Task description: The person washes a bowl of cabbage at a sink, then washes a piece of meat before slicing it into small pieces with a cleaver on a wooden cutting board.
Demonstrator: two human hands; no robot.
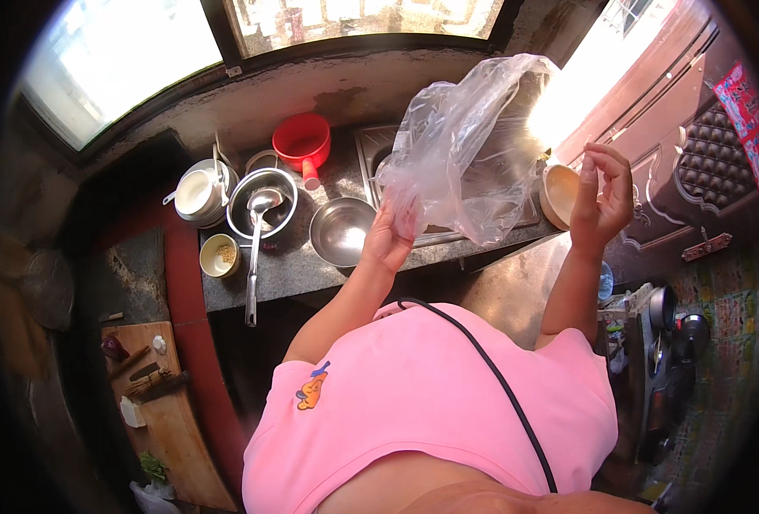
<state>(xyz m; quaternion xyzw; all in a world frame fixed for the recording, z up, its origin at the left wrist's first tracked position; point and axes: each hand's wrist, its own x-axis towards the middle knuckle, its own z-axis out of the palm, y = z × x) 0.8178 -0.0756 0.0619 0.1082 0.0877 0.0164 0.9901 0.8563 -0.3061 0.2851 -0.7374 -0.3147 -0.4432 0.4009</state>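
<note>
My left hand (389, 236) grips the gathered part of a large clear plastic bag (463, 148). The bag billows above the sink (373, 151) and hides most of it. To the right of the bag is my raised right hand (604, 196), its fingers curled and the thumb close to the fingertips. Whether something thin is pinched there I cannot tell. A stainless steel bowl (335, 232) sits on the counter just left of my left hand. Behind my right hand, a pale tan basin (558, 193) is partly covered.
Along the stone counter (289, 279) stand a red plastic dipper (302, 138), a metal bowl (234, 212) with a ladle (255, 257), stacked white bowls (196, 193) and a cup of yellowish kernels (218, 257). A wooden cutting board (186, 443) holds several foods. A carved door (662, 186) stands right.
</note>
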